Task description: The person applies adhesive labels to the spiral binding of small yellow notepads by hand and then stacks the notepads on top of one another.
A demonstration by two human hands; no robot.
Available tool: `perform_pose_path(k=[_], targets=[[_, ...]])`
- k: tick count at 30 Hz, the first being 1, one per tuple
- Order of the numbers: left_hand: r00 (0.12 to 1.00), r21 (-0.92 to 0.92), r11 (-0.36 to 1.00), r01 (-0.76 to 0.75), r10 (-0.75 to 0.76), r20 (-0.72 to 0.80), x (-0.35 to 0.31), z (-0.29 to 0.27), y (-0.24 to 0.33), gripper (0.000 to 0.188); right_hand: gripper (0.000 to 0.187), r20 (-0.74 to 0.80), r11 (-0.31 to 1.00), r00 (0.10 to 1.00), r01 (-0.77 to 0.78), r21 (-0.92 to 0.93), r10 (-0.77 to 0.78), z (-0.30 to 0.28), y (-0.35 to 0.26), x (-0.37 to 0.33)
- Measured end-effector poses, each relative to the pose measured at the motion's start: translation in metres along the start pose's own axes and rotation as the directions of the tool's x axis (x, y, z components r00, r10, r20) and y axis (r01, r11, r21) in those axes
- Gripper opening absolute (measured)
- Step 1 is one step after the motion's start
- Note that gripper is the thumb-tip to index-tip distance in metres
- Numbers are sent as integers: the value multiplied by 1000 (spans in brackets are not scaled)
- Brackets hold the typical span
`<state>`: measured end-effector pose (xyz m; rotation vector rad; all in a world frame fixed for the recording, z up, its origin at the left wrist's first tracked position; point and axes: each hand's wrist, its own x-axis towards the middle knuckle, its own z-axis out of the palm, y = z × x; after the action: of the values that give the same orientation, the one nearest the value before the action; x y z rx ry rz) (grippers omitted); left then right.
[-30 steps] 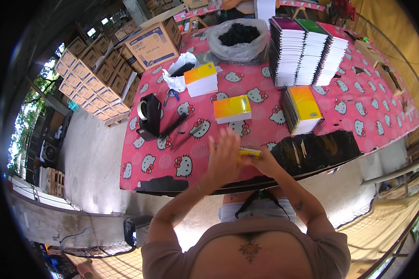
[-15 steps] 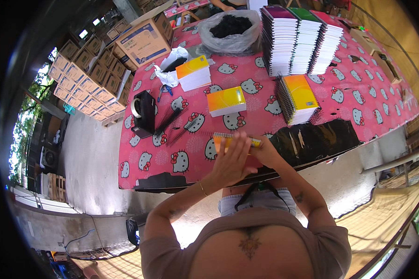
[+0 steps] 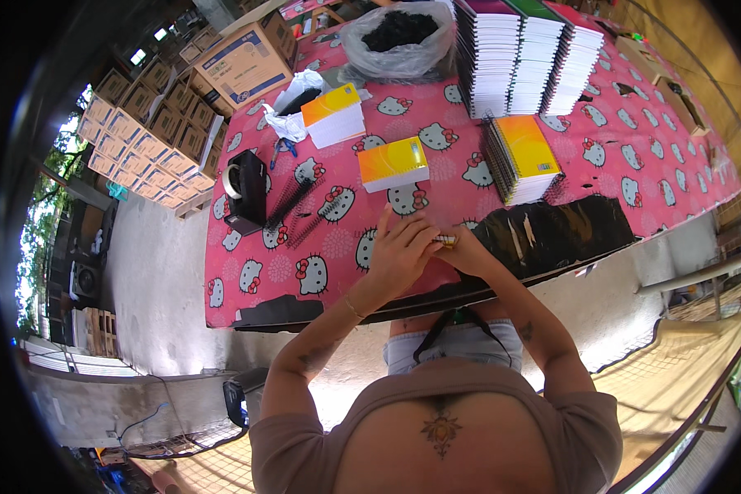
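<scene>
From the head view, here I am at the near edge of the pink worktop (image 3: 446,196), both hands close together in front of me. My right hand (image 3: 467,252) is closed around the end of a small yellow booklet (image 3: 445,240), only a sliver of it peeking out between my hands. My left hand (image 3: 403,249) lies across the rest, fingers bent over; whether it pinches or merely presses, I can't tell, since the thumb side is hidden. Just beyond sits a yellow-orange block of pages (image 3: 393,165), with loose black coils (image 3: 292,202) off to the left beside the tape dispenser (image 3: 247,191), and a stack of coil-bound notebooks (image 3: 528,156) to the right. For this handling, I reckon the right hand does best as a steady anchor, while the left spreads light, even pressure along the length so the leaves stay square. Pressing too hard at one spot could bend a cover or skew the pages. Better, I'd judge, to hold it low over the worktop, wrists loose, fingertips off the corners.
</scene>
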<state>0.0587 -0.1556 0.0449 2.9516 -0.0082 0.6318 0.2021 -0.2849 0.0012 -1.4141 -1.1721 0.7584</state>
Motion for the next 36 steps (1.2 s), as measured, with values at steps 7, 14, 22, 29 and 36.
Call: perform_pose_path(k=[7, 14, 22, 29, 36], targets=[[965, 17, 991, 133, -125, -230, 0, -6, 34, 33, 33, -5, 999, 999, -34, 8, 34, -2, -7, 1], [980, -131, 989, 65, -89, -180, 11, -5, 18, 25, 32, -31, 986, 995, 89, -139, -94, -5, -13, -2], [974, -164, 986, 24, -60, -217, 12, -8, 16, 12, 21, 4, 1000, 1000, -10, 3, 10, -56, -30, -20], [975, -208, 978, 32, -76, -209, 15, -14, 20, 16, 17, -1, 969, 994, 106, -221, -109, -53, -41, -13], [909, -447, 830, 333, -408, -80, 17, -48, 23, 22, 35, -435, 922, 862, 87, -378, -260, -10, -89, -17]])
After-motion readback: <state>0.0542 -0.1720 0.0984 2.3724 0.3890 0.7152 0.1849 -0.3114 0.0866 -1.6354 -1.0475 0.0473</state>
